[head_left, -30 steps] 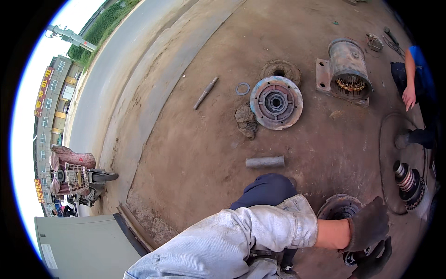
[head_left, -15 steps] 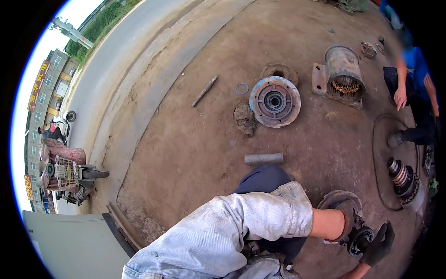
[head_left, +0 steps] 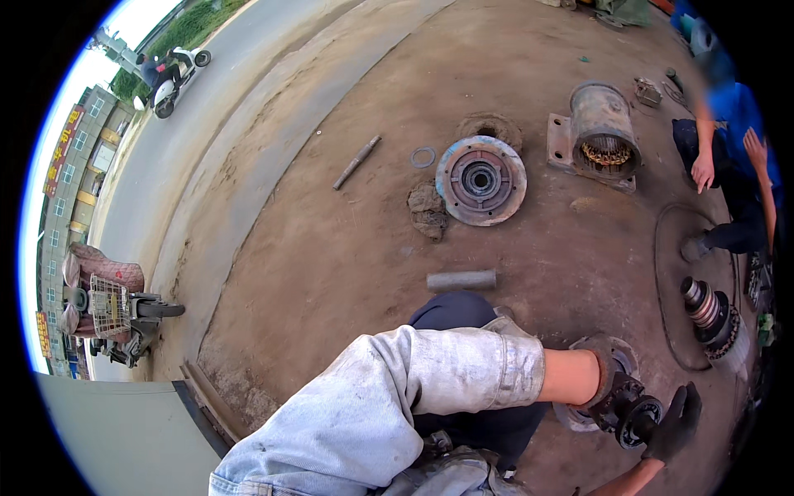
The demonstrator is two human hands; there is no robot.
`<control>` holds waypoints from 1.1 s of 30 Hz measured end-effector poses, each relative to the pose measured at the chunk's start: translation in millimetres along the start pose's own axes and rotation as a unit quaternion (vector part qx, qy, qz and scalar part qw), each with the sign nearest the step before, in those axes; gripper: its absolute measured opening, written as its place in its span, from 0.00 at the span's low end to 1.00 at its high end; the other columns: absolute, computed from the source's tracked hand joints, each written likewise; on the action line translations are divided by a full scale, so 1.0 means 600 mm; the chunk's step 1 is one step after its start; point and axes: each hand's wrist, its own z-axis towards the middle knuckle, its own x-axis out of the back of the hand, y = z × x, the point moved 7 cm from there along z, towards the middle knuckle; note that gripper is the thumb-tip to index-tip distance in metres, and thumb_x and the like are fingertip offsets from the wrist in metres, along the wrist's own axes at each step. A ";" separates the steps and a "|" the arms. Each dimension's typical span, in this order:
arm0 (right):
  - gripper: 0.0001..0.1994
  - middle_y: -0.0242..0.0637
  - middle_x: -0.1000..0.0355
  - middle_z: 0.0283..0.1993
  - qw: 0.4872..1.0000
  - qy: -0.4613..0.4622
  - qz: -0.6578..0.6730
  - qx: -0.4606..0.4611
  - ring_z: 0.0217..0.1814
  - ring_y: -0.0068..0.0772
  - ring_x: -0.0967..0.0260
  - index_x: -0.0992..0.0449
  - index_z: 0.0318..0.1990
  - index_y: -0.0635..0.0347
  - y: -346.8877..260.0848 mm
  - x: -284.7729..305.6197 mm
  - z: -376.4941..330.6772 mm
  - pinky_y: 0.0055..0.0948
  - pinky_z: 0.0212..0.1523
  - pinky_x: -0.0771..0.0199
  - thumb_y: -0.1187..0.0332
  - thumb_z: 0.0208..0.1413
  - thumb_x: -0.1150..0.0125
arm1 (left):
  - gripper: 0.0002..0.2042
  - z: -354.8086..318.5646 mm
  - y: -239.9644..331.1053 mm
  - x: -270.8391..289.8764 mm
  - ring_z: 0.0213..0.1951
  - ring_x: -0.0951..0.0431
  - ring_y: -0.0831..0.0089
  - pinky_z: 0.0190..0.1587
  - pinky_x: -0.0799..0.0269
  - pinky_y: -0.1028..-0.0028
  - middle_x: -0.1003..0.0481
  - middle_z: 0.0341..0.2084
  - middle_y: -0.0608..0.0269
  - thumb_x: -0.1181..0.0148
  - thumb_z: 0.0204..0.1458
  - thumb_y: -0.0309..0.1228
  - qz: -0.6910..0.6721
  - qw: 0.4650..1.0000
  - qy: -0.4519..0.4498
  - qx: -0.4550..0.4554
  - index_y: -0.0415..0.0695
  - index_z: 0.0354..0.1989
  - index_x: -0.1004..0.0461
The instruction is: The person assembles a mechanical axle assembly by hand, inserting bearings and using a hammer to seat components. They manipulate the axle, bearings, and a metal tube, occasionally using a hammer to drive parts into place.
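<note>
My left hand (head_left: 616,400), in a dark glove below a denim sleeve, is closed on a greasy black bearing (head_left: 639,421). Its fingers are partly lost against the dark metal. At the bearing's right side is my black-gloved right hand (head_left: 676,423), fingers stretched out and its inner side against or very close to the ring. Whether it touches cannot be made out. Behind and under my left wrist lies a round metal end cover (head_left: 577,417), mostly hidden by my arm.
Ahead lie a round flanged cover (head_left: 481,181), a short pipe (head_left: 461,280), a metal rod (head_left: 357,162) and a thin ring (head_left: 423,157). A motor housing (head_left: 602,132) stands far right. A person (head_left: 740,132) crouches near a rotor (head_left: 713,321). A parked scooter (head_left: 124,310) is left.
The view has shifted slightly. Both hands stay at the bearing, with little visible movement. On the road a white scooter with its rider has moved farther along.
</note>
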 end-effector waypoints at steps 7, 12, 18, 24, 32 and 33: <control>0.13 0.47 0.20 0.48 0.997 0.053 -0.042 0.048 0.53 0.51 0.22 0.18 0.46 0.64 -0.063 0.000 0.065 0.43 0.56 0.23 0.67 0.57 0.32 | 0.18 0.008 -0.039 0.103 0.46 0.13 0.63 0.48 0.21 0.62 0.13 0.39 0.65 0.20 0.37 0.38 0.036 0.998 0.009 0.053 0.54 0.40 0.10; 0.14 0.47 0.20 0.48 0.999 0.034 -0.019 0.018 0.52 0.51 0.22 0.18 0.46 0.63 -0.057 -0.030 0.060 0.43 0.54 0.22 0.64 0.56 0.32 | 0.12 0.014 -0.050 0.067 0.36 0.13 0.58 0.38 0.21 0.59 0.14 0.29 0.58 0.38 0.52 0.36 0.069 0.997 -0.010 0.031 0.45 0.39 0.13; 0.14 0.47 0.20 0.48 0.999 0.035 -0.019 0.003 0.52 0.50 0.22 0.18 0.46 0.63 -0.065 -0.038 0.053 0.43 0.53 0.22 0.64 0.57 0.32 | 0.12 -0.003 -0.044 0.068 0.40 0.13 0.59 0.40 0.21 0.59 0.14 0.33 0.56 0.39 0.53 0.37 0.070 0.997 -0.015 0.029 0.45 0.38 0.13; 0.13 0.47 0.19 0.49 0.999 0.031 -0.009 0.019 0.52 0.50 0.21 0.18 0.46 0.65 -0.085 -0.045 0.054 0.41 0.57 0.24 0.66 0.58 0.32 | 0.12 -0.033 -0.056 0.046 0.42 0.14 0.58 0.42 0.21 0.59 0.14 0.34 0.57 0.38 0.52 0.36 0.063 0.996 0.040 0.048 0.45 0.36 0.12; 0.14 0.46 0.19 0.52 0.999 0.001 0.039 -0.033 0.55 0.41 0.21 0.19 0.52 0.69 -0.022 -0.057 -0.010 0.37 0.59 0.25 0.68 0.65 0.37 | 0.12 -0.076 -0.013 0.014 0.43 0.14 0.58 0.45 0.20 0.59 0.14 0.38 0.57 0.33 0.49 0.37 0.003 0.999 -0.036 0.034 0.46 0.38 0.12; 0.15 0.45 0.19 0.52 0.999 -0.008 0.039 -0.035 0.55 0.40 0.21 0.19 0.53 0.69 -0.022 -0.058 -0.014 0.36 0.59 0.25 0.67 0.66 0.37 | 0.12 -0.071 -0.011 0.007 0.43 0.14 0.58 0.45 0.20 0.59 0.14 0.38 0.57 0.33 0.49 0.37 -0.006 0.999 -0.031 0.029 0.46 0.38 0.12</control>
